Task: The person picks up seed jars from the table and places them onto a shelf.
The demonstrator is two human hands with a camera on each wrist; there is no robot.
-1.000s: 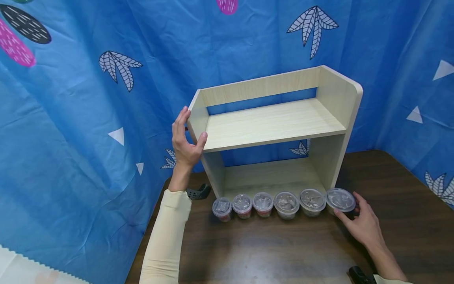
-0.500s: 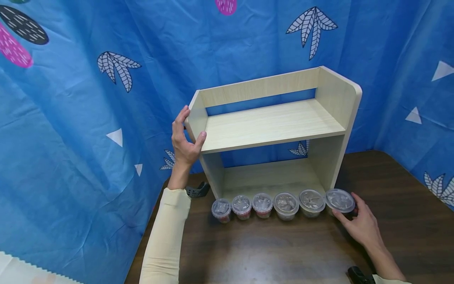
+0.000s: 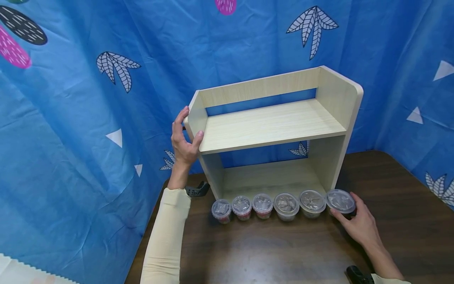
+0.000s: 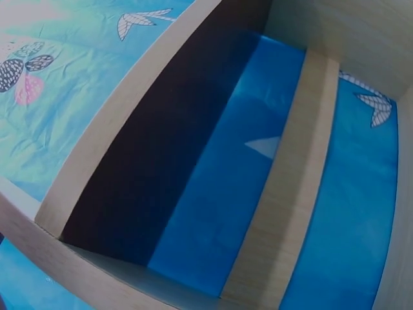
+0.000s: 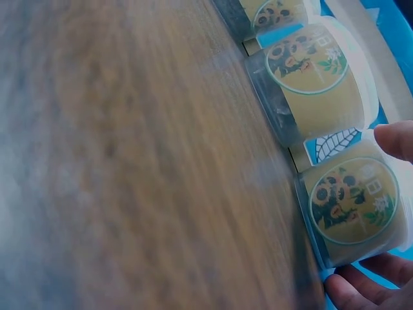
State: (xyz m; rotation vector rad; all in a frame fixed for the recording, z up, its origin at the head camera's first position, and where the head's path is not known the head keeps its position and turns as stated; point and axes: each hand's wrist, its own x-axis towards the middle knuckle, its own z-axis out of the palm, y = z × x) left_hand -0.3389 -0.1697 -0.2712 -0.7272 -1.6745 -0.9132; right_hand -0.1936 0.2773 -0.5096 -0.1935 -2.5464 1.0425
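Observation:
A pale wooden two-tier shelf (image 3: 273, 126) stands on the dark table. My left hand (image 3: 184, 146) grips its left side panel near the top, fingers along the outside and thumb at the front edge. The left wrist view shows the shelf's inside (image 4: 284, 213) but not the hand. In front of the shelf runs a row of lidded clear plastic cups, smaller ones (image 3: 242, 207) to the left and wider ones (image 3: 286, 206) to the right. My right hand (image 3: 361, 225) holds the rightmost plastic cup (image 3: 340, 200) between thumb and fingers. That cup's round flower label (image 5: 355, 200) faces the right wrist camera.
A brown wood table (image 3: 269, 252) extends in front of the row and to the right. Blue patterned cloth (image 3: 159, 71) hangs close behind and on both sides. Part of a white scalloped edge (image 3: 25, 272) shows at the lower left.
My left thumb has shifted slightly left along with the shelf's left front edge. The right hand stays at the rightmost cup with barely any movement.

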